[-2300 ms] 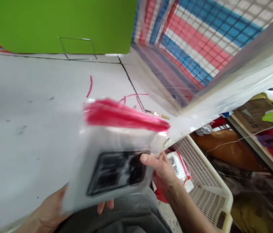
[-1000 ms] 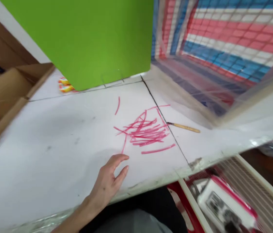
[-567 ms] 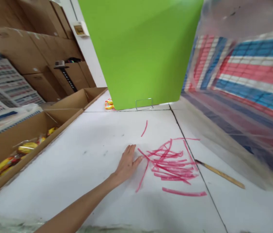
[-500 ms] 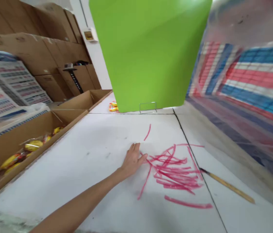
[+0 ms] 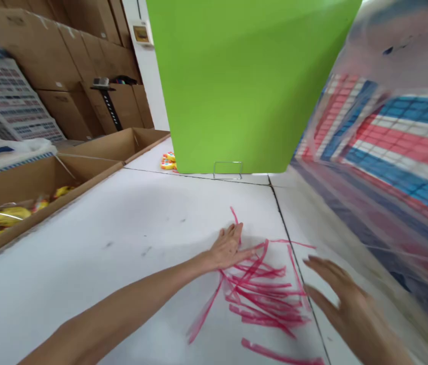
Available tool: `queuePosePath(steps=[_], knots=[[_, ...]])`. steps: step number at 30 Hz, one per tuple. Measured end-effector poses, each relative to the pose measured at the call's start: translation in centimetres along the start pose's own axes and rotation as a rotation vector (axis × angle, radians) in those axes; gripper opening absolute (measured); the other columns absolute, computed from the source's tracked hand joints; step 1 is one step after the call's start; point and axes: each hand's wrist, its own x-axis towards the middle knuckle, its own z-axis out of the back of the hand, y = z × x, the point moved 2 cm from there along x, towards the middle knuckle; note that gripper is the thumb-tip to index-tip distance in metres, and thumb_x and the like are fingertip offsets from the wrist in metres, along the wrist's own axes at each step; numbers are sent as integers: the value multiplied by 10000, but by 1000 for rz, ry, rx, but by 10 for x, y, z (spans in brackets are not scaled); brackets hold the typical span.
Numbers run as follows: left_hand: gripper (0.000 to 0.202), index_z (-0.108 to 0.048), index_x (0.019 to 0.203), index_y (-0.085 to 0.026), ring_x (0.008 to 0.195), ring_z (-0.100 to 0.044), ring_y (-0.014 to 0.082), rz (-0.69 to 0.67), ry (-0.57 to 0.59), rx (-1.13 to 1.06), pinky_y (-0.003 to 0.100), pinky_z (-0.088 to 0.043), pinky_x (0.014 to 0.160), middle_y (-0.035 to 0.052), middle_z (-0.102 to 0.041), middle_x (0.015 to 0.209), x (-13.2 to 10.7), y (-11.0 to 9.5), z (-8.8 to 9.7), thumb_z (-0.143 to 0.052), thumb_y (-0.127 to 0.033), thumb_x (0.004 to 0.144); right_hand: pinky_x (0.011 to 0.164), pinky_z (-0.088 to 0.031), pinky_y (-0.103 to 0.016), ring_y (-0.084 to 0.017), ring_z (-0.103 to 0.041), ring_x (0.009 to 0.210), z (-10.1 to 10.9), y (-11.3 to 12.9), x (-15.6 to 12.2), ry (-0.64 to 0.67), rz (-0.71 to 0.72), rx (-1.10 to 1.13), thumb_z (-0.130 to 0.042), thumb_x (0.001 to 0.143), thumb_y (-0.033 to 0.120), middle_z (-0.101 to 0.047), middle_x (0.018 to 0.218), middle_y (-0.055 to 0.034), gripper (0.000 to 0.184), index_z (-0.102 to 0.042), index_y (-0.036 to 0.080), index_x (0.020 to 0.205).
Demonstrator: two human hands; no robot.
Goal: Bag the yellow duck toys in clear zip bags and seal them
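My left hand (image 5: 229, 247) lies flat on the white table (image 5: 122, 263), fingers stretched out, its fingertips touching the left edge of a loose pile of thin pink plastic strips (image 5: 263, 289). My right hand (image 5: 341, 299) hovers open over the right side of that pile, fingers spread and blurred by motion. Neither hand holds anything. One separate pink strip (image 5: 278, 355) lies nearer to me.
A green upright panel (image 5: 247, 81) stands at the table's far end. A red, white and blue woven sheet under clear plastic (image 5: 388, 152) rises on the right. Open cardboard boxes (image 5: 42, 187) with yellow packets line the left; stacked cartons stand behind.
The sealed bag held earlier is gone from my hands. My left hand slid forward to the pink strips. My right hand has come into view over the pile, hiding the wooden stick.
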Motion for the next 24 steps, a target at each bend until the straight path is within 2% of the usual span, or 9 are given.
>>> queuePosePath(steps=[4, 7, 10, 13, 15, 17, 20, 22, 24], knots=[[1006, -28, 1421, -65, 1371, -55, 315, -128, 108, -12, 512, -90, 1092, 226, -127, 1474, -30, -26, -18, -370, -728, 745, 965, -359, -472, -320, -369, 1223, -20, -23, 44, 52, -86, -137, -475, 830, 301, -454, 1277, -153, 379, -524, 160, 1178], [1020, -26, 1424, -81, 1369, -64, 324, -212, 146, 1, 538, -87, 1086, 222, -139, 1473, -46, -41, -31, -413, -720, 729, 941, -375, -437, -294, -455, 1134, -40, -36, 65, 83, -116, -147, -458, 809, 226, -569, 1091, -129, 178, -618, 167, 862], [1025, -12, 1425, -89, 1368, -69, 323, -277, 175, 13, 544, -102, 1084, 219, -136, 1475, -59, -50, -44, -451, -696, 725, 870, -421, -350, -234, -555, 961, -50, -38, 63, 130, -119, -122, -411, 823, 194, -621, 903, -95, 205, -575, 185, 700], [1011, -1, 1427, -102, 1370, -54, 320, -342, 194, 22, 549, -113, 1082, 209, -121, 1480, -69, -55, -52, -491, -650, 733, 754, -460, -341, -222, -593, 786, -47, -31, 48, 162, -145, -102, -383, 840, 214, -627, 778, -70, 219, -566, 193, 722], [985, -30, 1429, -101, 1368, -67, 324, -365, 196, 18, 544, -125, 1084, 207, -145, 1476, -73, -58, -53, -498, -633, 743, 744, -468, -354, -228, -601, 770, -42, -22, 36, 176, -152, -87, -364, 850, 227, -636, 783, -75, 231, -585, 186, 794], [957, -81, 1426, -89, 1364, -87, 330, -373, 202, 9, 532, -141, 1086, 214, -173, 1467, -79, -62, -50, -476, -643, 753, 809, -461, -372, -243, -597, 889, -40, -9, 24, 194, -121, -64, -351, 852, 221, -642, 934, -108, 266, -595, 162, 941], [927, -100, 1427, -102, 1365, -64, 334, -371, 200, 7, 546, -135, 1085, 205, -141, 1475, -95, -64, -41, -425, -666, 768, 945, -396, -408, -267, -472, 1153, -39, 16, 8, 230, -38, -21, -337, 859, 219, -531, 1226, -148, 369, -546, 130, 1149], [899, -67, 1433, -139, 1366, -14, 333, -340, 146, 25, 564, -113, 1083, 177, -83, 1490, -110, -58, -35, -407, -659, 784, 981, -380, -372, -229, -448, 1192, -39, 31, 2, 266, 20, 25, -332, 879, 244, -510, 1273, -104, 389, -514, 167, 1214], [870, -25, 1437, -172, 1366, 14, 333, -261, 50, 60, 578, -93, 1080, 156, -48, 1496, -126, -43, -31, -402, -635, 803, 971, -401, -290, -162, -505, 1140, -39, 40, 4, 290, 56, 80, -325, 904, 279, -552, 1239, -39, 384, -483, 224, 1250]])
